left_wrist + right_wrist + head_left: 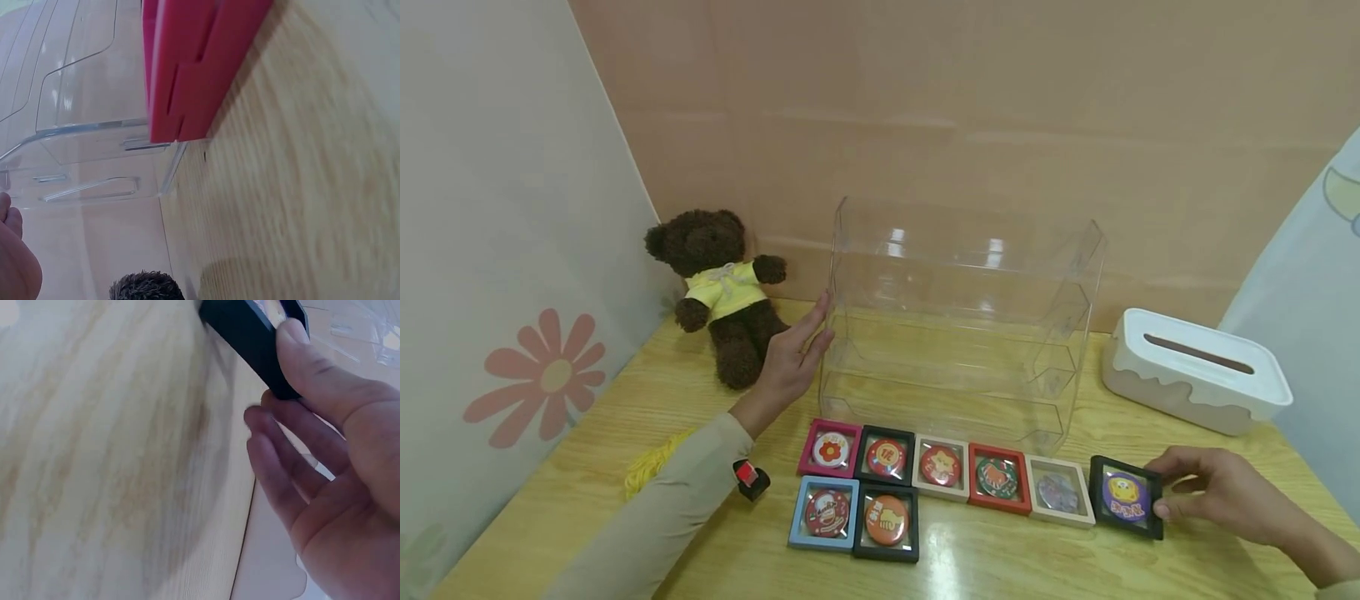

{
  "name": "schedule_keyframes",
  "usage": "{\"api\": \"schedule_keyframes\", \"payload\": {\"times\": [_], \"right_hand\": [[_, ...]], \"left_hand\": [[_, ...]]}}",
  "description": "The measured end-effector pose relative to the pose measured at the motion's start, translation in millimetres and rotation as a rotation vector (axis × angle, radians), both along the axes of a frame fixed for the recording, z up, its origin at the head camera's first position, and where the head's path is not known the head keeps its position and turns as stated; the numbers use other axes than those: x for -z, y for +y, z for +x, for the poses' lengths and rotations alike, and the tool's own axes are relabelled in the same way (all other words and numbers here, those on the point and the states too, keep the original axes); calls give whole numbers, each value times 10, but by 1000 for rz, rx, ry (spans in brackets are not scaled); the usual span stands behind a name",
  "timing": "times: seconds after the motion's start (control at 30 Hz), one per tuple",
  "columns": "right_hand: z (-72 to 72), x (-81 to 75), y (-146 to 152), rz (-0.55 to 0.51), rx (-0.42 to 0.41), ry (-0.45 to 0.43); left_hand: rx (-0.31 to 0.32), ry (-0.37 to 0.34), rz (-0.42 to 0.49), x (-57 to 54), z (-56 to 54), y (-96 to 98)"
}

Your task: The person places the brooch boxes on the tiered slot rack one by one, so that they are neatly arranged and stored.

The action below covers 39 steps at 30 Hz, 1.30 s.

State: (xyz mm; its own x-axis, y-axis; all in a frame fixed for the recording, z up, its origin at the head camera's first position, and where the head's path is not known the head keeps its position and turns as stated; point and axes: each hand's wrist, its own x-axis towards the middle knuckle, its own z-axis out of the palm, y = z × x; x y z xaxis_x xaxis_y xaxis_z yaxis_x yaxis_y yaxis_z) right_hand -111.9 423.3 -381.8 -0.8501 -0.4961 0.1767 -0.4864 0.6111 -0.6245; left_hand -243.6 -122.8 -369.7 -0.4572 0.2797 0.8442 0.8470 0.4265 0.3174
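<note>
My right hand pinches a black-framed badge with a purple and yellow design by its right edge, thumb on the front. The right wrist view shows this black frame tilted, one corner over the wood. With fairly straight fingers, my left hand touches the left side of a clear tiered display rack. Framed badges lie before the rack: pink, black, cream, red and another cream. Nearer me are a blue-framed badge and a black-framed one.
A brown teddy bear in a yellow top sits behind my left arm. Yellow string lies partly under that sleeve. At the right stands a white tissue box. A patterned wall and curtain border the wooden table.
</note>
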Motion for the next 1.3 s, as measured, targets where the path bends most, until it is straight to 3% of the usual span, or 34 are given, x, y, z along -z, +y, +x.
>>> {"api": "schedule_keyframes", "payload": {"times": [0.1,0.33,0.5,0.63,0.93,1.17,1.3], "right_hand": [[-4,-16,9,-41,45,-33],[3,-101,14,-64,187,-16],[-11,-262,17,-121,291,6],[-22,-440,-12,-216,340,80],[-191,-878,-247,-541,317,143],[-375,-1119,-506,-606,338,156],[-503,-1249,-690,-770,234,102]], "left_hand": [[-1,8,18,-5,7,10],[5,22,37,-15,23,22],[-4,26,40,-13,13,28],[-9,35,47,-2,-3,42],[-40,53,92,-17,7,53],[-62,37,112,-31,33,56],[-82,26,118,-23,41,65]]}}
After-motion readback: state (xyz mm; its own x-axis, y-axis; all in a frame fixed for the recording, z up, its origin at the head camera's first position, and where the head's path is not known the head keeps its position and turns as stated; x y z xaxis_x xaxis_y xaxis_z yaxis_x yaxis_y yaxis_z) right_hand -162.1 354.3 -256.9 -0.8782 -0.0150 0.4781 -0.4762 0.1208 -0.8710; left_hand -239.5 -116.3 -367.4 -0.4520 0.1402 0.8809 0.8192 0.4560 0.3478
